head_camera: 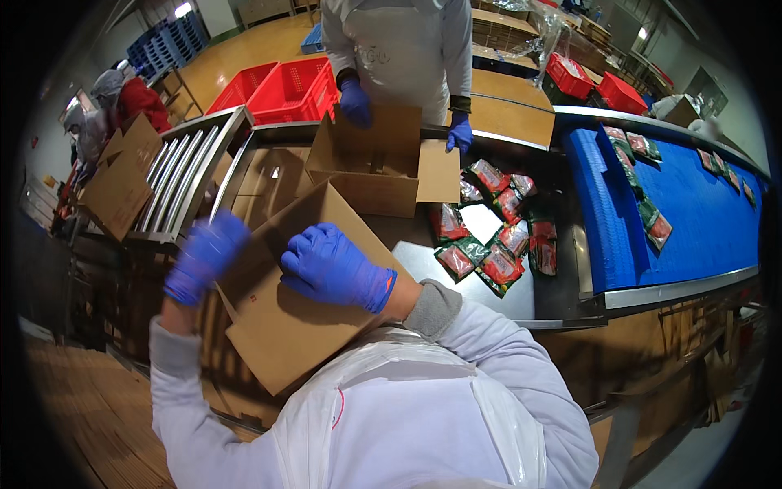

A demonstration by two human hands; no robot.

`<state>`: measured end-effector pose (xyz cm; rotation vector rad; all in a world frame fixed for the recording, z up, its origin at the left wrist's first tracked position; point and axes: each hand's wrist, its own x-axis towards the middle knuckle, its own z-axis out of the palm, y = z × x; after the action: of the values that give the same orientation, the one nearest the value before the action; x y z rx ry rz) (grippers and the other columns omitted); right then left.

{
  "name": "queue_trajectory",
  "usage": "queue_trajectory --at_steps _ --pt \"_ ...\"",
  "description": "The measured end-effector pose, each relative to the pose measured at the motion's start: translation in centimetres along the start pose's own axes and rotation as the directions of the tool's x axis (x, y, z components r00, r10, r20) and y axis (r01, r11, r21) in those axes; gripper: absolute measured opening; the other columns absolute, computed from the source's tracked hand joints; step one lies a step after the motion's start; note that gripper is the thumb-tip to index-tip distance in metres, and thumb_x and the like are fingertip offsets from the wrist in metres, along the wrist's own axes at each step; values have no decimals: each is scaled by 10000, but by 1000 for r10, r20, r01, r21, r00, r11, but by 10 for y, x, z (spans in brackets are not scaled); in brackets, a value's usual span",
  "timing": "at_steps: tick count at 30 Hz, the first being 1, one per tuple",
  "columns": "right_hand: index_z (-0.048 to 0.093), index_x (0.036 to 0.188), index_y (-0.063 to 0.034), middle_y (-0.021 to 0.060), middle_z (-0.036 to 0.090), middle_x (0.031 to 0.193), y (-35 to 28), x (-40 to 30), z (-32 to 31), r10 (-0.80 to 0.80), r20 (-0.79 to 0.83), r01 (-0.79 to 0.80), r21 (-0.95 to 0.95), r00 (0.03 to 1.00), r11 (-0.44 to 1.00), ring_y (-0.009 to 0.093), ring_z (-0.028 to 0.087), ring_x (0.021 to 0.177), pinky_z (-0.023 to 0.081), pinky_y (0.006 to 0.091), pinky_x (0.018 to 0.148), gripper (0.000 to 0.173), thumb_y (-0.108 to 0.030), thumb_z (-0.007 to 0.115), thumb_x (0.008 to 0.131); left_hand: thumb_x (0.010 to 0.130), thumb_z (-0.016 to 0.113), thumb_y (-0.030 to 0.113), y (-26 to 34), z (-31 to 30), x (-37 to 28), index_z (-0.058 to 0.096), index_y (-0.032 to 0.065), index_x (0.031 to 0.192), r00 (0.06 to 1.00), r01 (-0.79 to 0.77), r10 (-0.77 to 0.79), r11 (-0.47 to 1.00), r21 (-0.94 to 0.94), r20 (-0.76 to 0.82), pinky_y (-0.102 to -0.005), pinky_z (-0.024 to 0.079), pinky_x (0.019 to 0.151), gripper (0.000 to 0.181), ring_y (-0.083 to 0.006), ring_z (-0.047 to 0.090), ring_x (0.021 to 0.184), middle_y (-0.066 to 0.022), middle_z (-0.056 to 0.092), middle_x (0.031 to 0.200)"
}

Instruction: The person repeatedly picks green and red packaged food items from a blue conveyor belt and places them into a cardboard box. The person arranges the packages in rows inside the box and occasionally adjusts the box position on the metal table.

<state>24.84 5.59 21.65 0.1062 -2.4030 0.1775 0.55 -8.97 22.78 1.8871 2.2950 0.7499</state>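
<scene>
My left hand (208, 257), in a blue glove and blurred, is raised at the left edge of a tilted open cardboard box (299, 342); whether it holds anything is unclear. My right hand (336, 269), also gloved in blue, is above the same box with curled fingers; its fingertips are partly hidden. Beyond stands a second open cardboard box (366, 192), with a co-worker's gloved hands (355, 104) close to its far side and flap. Several red and green plastic packets (501, 263) lie to the right on the metal work surface (519, 305).
A blue conveyor belt (702, 226) carrying more packets is at the right. At the left are a roller conveyor (177, 177) and another cardboard box (122, 183). Red crates (293, 91) stand behind the table, near a co-worker (397, 55). Stacked cardboard (91, 415) lies at lower left.
</scene>
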Motion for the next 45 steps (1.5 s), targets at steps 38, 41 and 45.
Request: queue_trajectory --at_steps 38,41,45 --pt "298 1435 4 238 347 1440 74 -137 -28 897 127 -708 664 423 240 304 345 1352 306 384 1096 679 -342 584 926 990 468 399 -19 139 -14 353 128 1460 887 268 -451 323 -908 102 -354 430 976 554 -195 496 1169 -80 426 1400" --pt "271 1445 -5 290 336 1428 72 -182 39 939 17 -938 -39 344 345 360 343 1350 345 416 1075 698 -262 597 884 910 574 321 4 188 20 238 50 1480 859 508 -482 764 -397 171 -391 502 833 715 -267 577 1078 -214 454 1369" --pt "229 1457 -15 281 344 1427 91 -184 55 966 -49 -957 128 256 260 398 342 1338 351 437 1069 725 -217 591 863 828 549 133 -45 201 54 148 58 1497 890 401 -337 900 -173 307 -403 556 622 784 -296 685 697 -261 646 1013"
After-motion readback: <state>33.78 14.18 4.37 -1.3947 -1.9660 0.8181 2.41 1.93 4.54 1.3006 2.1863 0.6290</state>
